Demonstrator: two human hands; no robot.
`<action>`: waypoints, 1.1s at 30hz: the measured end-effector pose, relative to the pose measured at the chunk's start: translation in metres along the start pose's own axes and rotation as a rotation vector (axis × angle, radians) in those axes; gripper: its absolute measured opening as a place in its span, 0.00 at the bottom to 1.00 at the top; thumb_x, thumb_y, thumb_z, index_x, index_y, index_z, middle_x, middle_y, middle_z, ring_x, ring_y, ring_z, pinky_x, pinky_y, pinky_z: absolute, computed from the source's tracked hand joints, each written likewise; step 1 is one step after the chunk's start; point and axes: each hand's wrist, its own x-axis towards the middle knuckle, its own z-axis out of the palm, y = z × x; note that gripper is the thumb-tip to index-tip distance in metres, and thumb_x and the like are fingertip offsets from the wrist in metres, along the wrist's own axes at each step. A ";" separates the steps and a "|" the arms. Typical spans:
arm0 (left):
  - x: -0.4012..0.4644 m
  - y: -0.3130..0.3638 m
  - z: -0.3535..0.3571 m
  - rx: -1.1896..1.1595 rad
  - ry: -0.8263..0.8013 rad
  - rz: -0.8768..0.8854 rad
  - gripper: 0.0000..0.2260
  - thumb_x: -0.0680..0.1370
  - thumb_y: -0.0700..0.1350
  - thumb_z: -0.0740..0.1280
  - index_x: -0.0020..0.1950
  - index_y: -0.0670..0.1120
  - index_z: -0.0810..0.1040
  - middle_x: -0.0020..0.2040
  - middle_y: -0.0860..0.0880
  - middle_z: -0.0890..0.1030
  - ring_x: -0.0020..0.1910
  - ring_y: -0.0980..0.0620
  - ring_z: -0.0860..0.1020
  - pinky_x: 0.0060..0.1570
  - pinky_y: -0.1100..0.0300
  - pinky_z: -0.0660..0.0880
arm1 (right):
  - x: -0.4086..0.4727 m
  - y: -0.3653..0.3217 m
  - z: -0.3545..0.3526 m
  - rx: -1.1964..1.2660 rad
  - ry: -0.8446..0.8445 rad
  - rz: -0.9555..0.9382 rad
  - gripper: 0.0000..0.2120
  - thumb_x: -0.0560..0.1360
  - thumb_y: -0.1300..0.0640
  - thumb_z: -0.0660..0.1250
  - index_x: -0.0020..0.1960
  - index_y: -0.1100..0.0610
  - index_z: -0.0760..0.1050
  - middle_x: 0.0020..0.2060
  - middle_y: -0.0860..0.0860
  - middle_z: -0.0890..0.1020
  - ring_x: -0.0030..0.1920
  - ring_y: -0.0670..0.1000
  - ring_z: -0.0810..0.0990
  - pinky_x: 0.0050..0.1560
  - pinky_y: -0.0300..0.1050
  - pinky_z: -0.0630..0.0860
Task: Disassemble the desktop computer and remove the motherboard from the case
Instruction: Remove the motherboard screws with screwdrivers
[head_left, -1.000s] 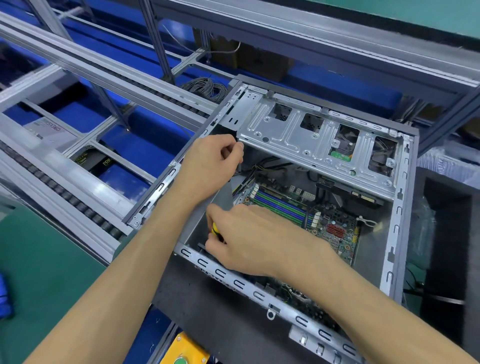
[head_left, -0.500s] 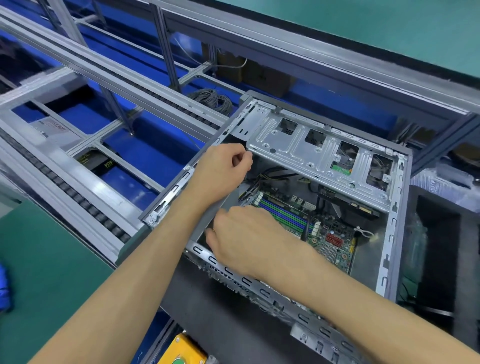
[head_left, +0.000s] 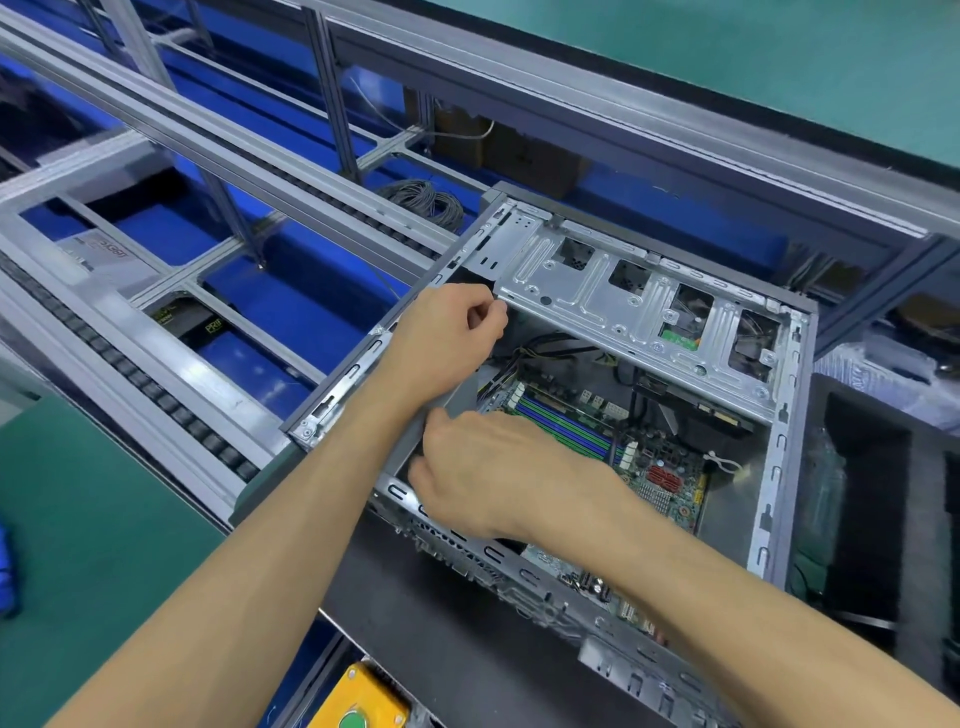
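Motherboard (head_left: 597, 436) lay bolted flat in the open case (head_left: 779, 467), just beyond and under our right hand (head_left: 498, 478). A second ago a yellow-handled tool showed in that hand; now it had slipped from sight beneath the curled fingers, so we could not tell what they gripped. Our left hand (head_left: 447, 338) stayed ahead of it, fingers pinched together at the corner of the drive cage (head_left: 623, 306). We judged screws were yet to come out.
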 end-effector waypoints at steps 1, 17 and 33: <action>0.000 0.000 0.000 0.001 0.001 0.002 0.15 0.81 0.48 0.62 0.37 0.45 0.79 0.29 0.49 0.79 0.32 0.50 0.77 0.38 0.47 0.77 | -0.001 -0.002 0.003 -0.022 0.043 -0.014 0.12 0.84 0.52 0.51 0.44 0.55 0.62 0.33 0.50 0.60 0.34 0.57 0.65 0.37 0.49 0.60; 0.001 0.002 -0.003 -0.074 0.004 0.004 0.15 0.80 0.46 0.63 0.35 0.48 0.79 0.28 0.51 0.79 0.31 0.52 0.78 0.41 0.50 0.77 | -0.004 0.002 0.020 0.094 0.195 -0.104 0.11 0.83 0.52 0.53 0.58 0.60 0.60 0.32 0.52 0.68 0.32 0.52 0.65 0.37 0.51 0.62; -0.002 0.004 -0.003 -0.107 0.002 -0.011 0.14 0.80 0.48 0.63 0.35 0.48 0.80 0.29 0.52 0.80 0.31 0.54 0.78 0.44 0.49 0.79 | -0.025 0.013 0.023 0.079 0.456 0.066 0.09 0.82 0.51 0.54 0.55 0.56 0.64 0.29 0.48 0.71 0.30 0.55 0.69 0.31 0.50 0.63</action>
